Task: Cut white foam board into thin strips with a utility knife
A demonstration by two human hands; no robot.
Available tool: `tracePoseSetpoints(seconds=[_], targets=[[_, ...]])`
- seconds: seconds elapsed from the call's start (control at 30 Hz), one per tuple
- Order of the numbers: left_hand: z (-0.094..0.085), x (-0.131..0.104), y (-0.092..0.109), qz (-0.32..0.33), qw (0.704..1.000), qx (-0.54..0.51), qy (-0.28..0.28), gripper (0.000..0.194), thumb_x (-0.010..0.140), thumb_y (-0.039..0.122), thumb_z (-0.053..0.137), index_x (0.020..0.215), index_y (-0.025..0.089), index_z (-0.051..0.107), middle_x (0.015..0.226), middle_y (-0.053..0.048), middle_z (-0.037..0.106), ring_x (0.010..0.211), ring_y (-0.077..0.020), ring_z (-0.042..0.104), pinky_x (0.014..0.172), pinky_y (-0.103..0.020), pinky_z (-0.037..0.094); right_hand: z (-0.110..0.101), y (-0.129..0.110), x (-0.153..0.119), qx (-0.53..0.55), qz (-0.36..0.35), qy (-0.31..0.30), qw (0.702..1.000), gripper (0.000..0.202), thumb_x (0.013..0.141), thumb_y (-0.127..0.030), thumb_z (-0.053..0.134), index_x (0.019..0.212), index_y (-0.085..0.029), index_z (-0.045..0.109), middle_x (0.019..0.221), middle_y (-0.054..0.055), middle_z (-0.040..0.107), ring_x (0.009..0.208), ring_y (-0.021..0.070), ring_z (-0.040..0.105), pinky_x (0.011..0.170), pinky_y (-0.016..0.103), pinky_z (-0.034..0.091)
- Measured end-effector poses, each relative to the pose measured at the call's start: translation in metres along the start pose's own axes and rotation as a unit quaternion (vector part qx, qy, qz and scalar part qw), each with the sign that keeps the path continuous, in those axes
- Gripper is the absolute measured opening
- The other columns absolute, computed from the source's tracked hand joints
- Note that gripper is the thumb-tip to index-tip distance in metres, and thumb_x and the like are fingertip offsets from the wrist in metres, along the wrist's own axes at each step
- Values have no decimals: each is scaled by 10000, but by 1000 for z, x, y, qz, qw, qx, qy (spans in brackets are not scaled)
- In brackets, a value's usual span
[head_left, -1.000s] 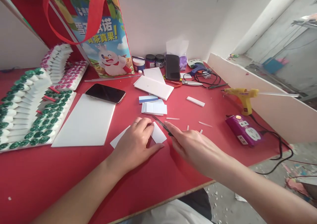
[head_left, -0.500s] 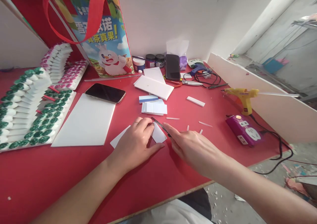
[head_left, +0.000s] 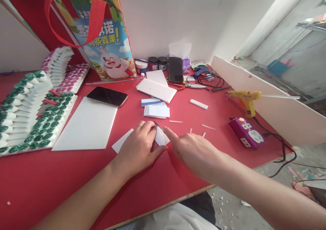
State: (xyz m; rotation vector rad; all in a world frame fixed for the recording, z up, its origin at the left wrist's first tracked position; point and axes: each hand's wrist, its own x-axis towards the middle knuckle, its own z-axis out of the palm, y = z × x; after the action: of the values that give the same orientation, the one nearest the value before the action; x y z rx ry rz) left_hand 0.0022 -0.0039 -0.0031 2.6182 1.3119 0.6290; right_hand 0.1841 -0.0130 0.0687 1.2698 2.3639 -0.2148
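Observation:
On the red table, my left hand (head_left: 139, 145), with a ring on one finger, presses down on a white piece of board (head_left: 161, 136). Its fingers are bent together over the board, and the thumb stretches along the near side. Another white corner (head_left: 122, 140) sticks out left of this hand. My right hand (head_left: 189, 148) is closed round a thin dark knife (head_left: 160, 127), index finger laid along it. The blade lies at the board's upper right edge, beside my left fingertips. My right fingers hide the handle.
Small white pieces (head_left: 156, 111) and thin strips (head_left: 175, 121) lie beyond my hands. Left are a white board (head_left: 84, 128), a phone (head_left: 107, 96) and green-tipped white craftwork (head_left: 38, 121). Scissors (head_left: 195, 85) lie behind; right stand a yellow glue gun (head_left: 246, 99) and a purple power socket (head_left: 247, 133).
My right hand and the knife have shifted slightly up and left along the board's edge, and less of the blade shows. My left hand stays in place on the board.

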Motion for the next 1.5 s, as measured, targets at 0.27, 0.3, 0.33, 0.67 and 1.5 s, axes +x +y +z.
tracePoseSetpoints(seconds=[0.27,0.3,0.33,0.67,1.5], targets=[[-1,1,2,-2,1000,-4,-3,362,942,455,515,1000,121,643,1064,-150,597,963,-291,534,836,-457,522,-1,0,-1,5,5,-12,1000,821,804,-14,572,1550,-34,229,689,80,671,584,218,676,460,244,363],[-1,1,1,-3,1000,-6,-4,358,940,452,519,998,122,643,1059,-149,597,964,-292,534,834,-455,521,-1,0,-1,3,6,-15,1000,835,794,-7,580,1551,-36,226,684,78,670,581,215,674,463,241,362],[-1,1,1,-5,1000,-7,-7,359,937,451,524,996,117,644,1057,-150,596,969,-294,533,834,-453,521,-2,0,-2,2,8,-16,1000,846,786,0,584,1551,-36,226,676,75,668,576,213,671,461,240,357],[0,0,5,-2,1000,-2,-15,405,943,455,517,1016,77,642,1076,-169,595,955,-291,536,854,-462,510,1,1,-7,-6,4,3,1000,687,856,-51,543,1507,-35,328,648,62,647,559,195,659,412,264,239],[4,-1,8,1,1000,14,-3,470,949,484,484,1093,60,627,1064,-179,592,969,-308,543,843,-473,517,11,4,-31,-25,-26,1,999,951,604,57,592,1512,3,310,619,8,621,474,139,562,379,279,169]])
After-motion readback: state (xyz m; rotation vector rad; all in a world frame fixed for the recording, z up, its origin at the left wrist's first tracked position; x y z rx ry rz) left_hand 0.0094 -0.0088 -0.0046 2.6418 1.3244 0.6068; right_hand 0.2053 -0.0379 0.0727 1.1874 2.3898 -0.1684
